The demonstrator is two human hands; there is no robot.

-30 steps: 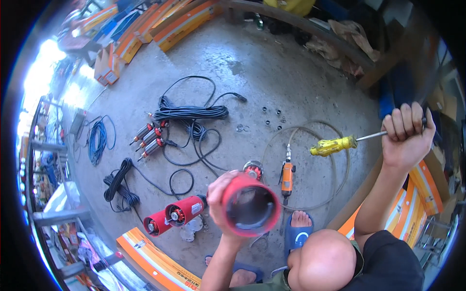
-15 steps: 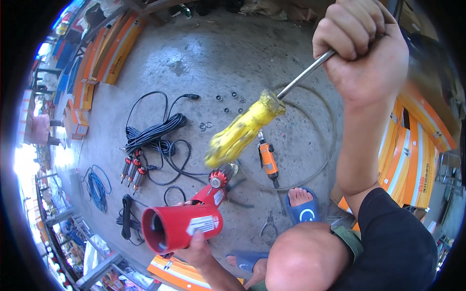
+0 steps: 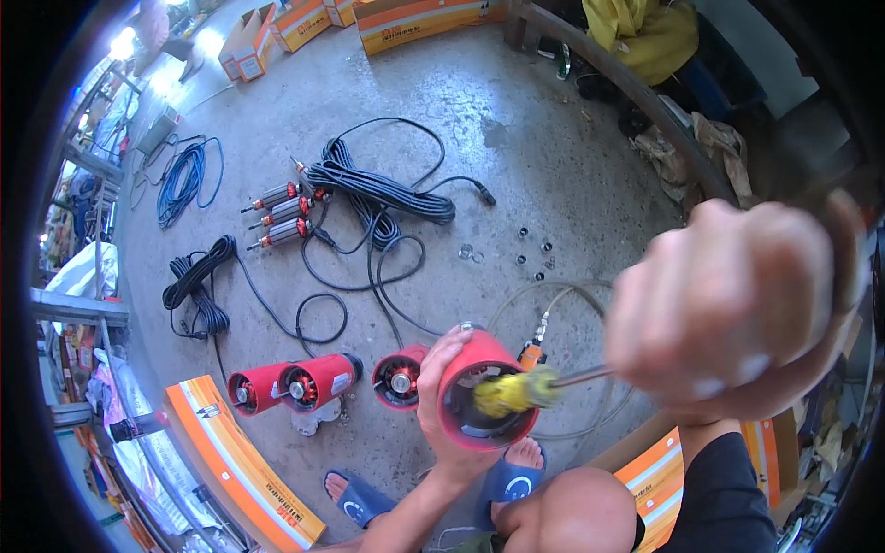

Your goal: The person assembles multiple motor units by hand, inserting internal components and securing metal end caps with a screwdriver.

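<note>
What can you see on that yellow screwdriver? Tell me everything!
The screwdriver has a patchy yellow handle and a thin, metal-looking shaft. It's blurred, nearly sideways, handle pointing left. The right hand grips the shaft. The handle overlaps the open mouth of the red tube; whether they touch, I can't tell.

Head cam, left fisheye: looked down from head height onto the concrete floor, upright, unmirrored. Right hand loomed nearest the lens; left hand and red tubular housing sat below mid-frame, farther off.
</note>
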